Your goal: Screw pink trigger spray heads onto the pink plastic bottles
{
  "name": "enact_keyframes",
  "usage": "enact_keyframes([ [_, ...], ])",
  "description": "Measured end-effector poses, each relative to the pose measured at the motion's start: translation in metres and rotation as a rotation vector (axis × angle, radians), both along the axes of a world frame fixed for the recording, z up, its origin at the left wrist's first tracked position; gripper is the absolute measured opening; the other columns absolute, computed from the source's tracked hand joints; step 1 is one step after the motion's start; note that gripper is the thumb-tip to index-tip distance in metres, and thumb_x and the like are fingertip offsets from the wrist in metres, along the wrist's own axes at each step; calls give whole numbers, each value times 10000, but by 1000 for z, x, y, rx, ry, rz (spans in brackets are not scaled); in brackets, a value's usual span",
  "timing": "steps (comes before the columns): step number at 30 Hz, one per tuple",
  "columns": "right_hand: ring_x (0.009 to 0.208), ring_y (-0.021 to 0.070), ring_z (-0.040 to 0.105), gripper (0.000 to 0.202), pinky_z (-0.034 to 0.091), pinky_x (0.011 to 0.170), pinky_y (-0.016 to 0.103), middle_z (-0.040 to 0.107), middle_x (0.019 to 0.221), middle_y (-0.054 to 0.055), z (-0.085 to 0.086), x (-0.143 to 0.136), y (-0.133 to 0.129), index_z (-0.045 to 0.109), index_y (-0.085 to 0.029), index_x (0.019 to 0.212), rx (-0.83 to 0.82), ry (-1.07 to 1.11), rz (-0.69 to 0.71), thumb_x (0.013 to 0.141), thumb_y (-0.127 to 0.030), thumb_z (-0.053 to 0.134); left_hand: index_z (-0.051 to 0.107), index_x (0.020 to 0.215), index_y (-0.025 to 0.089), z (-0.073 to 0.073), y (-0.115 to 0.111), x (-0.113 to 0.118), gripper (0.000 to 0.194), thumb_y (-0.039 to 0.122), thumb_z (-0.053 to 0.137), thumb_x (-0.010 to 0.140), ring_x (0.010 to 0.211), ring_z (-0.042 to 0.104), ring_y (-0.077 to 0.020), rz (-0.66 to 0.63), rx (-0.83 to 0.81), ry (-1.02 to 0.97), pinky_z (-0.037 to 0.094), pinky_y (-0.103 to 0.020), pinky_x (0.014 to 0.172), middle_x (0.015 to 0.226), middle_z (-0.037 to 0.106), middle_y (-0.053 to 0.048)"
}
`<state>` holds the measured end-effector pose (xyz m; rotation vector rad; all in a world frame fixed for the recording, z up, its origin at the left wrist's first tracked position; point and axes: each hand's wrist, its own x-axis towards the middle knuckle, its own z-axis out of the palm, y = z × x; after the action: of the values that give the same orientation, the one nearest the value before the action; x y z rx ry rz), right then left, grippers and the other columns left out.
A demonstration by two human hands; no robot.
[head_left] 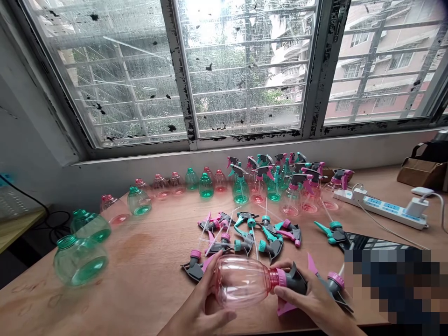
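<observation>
A clear pink spray bottle (pixel 241 281) lies sideways between my hands at the table's near side. My left hand (pixel 203 305) is wrapped round its base end. At the other end, my right hand (pixel 308 296) grips the grey and pink spray head (pixel 293 280), which sits at the bottle's neck with its pink collar (pixel 281 277) against the threads. Whether the collar is fully tightened I cannot tell. Just beyond the bottle lie several loose spray heads, pink ones (pixel 224 242) and teal ones (pixel 271 245), with thin straws. Another pink spray head (pixel 335 282) rests right of my right hand.
Open green bottles (pixel 82 261) and pink bottles (pixel 161 186) curve along the left and back of the table (pixel 140 289). Several bottles with spray heads (pixel 259 186) cluster at the back. A white power strip (pixel 381 205), a dark flat screen (pixel 378 242) and a brown bag (pixel 422 168) are at right.
</observation>
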<state>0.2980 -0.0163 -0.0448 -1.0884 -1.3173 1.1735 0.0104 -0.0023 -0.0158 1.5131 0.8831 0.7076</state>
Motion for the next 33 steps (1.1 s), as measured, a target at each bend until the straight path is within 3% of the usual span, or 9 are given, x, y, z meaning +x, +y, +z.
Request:
enact_keyframes([
  [4, 726, 211, 688, 328, 568, 683, 295, 739, 828, 2, -1, 2, 0, 716, -217, 1000, -12, -51, 30, 790, -443, 827, 114, 1604, 391, -6, 0, -2, 991, 412, 764, 856, 1596, 30, -298, -2, 75, 19, 31, -460, 1305, 1728, 143, 8],
  [8, 704, 190, 676, 329, 563, 673, 282, 734, 842, -2, -2, 2, 1, 709, -214, 1007, -13, -23, 52, 796, -436, 828, 80, 1614, 345, -9, 0, -4, 1072, 541, 766, 814, 1592, -18, -328, 23, 18, -26, 31, -483, 1297, 1724, 164, -28],
  [13, 718, 195, 680, 324, 566, 691, 290, 744, 843, 2, -2, 2, 2, 707, -217, 1010, -9, -8, 41, 806, -442, 818, 65, 1620, 290, -4, -1, -3, 1046, 588, 704, 847, 1568, 187, -335, 2, -67, -14, 223, -462, 1274, 1664, 330, -104],
  [18, 697, 191, 678, 332, 573, 662, 273, 739, 795, -6, -4, 0, 3, 715, -219, 990, -18, 19, 18, 778, -441, 842, 63, 1607, 373, -8, 1, -3, 1013, 486, 743, 864, 1564, 211, -300, -36, -27, -64, 194, -432, 1278, 1682, 289, -48],
  [22, 637, 165, 666, 354, 566, 625, 244, 725, 731, -25, -4, -1, 3, 719, -211, 979, -44, 70, 13, 746, -431, 870, -62, 1596, 383, -22, 6, -5, 1045, 450, 716, 900, 1471, 403, -313, -82, 28, -91, 235, -483, 1249, 1611, 418, -99],
  [24, 625, 155, 653, 364, 550, 612, 232, 718, 725, -29, -5, -2, 2, 724, -204, 978, -41, 60, 5, 736, -428, 877, -112, 1588, 371, -26, 8, -6, 1148, 443, 770, 855, 1483, 380, -331, -85, 28, -107, 228, -493, 1249, 1635, 377, -110],
  [27, 635, 157, 648, 365, 540, 617, 235, 720, 740, -24, -5, -2, 2, 731, -198, 973, -34, 41, -3, 728, -423, 882, -62, 1593, 380, -23, 7, -5, 1176, 459, 810, 808, 1538, 264, -343, -40, -3, -135, 192, -476, 1265, 1723, 151, -61],
  [31, 648, 158, 659, 357, 542, 630, 232, 735, 762, -21, -4, -2, 2, 738, -201, 972, -29, 67, 5, 724, -409, 887, 95, 1610, 337, -13, 2, -4, 1038, 506, 766, 835, 1475, 384, -331, -58, -57, -117, 256, -464, 1237, 1690, 262, -86],
  [33, 643, 156, 662, 356, 546, 627, 228, 731, 748, -26, -4, -3, 2, 737, -202, 977, -36, 81, 7, 727, -406, 886, 126, 1603, 363, -10, 1, -3, 1004, 462, 776, 843, 1478, 376, -310, -61, -55, -96, 261, -435, 1235, 1689, 268, -57],
])
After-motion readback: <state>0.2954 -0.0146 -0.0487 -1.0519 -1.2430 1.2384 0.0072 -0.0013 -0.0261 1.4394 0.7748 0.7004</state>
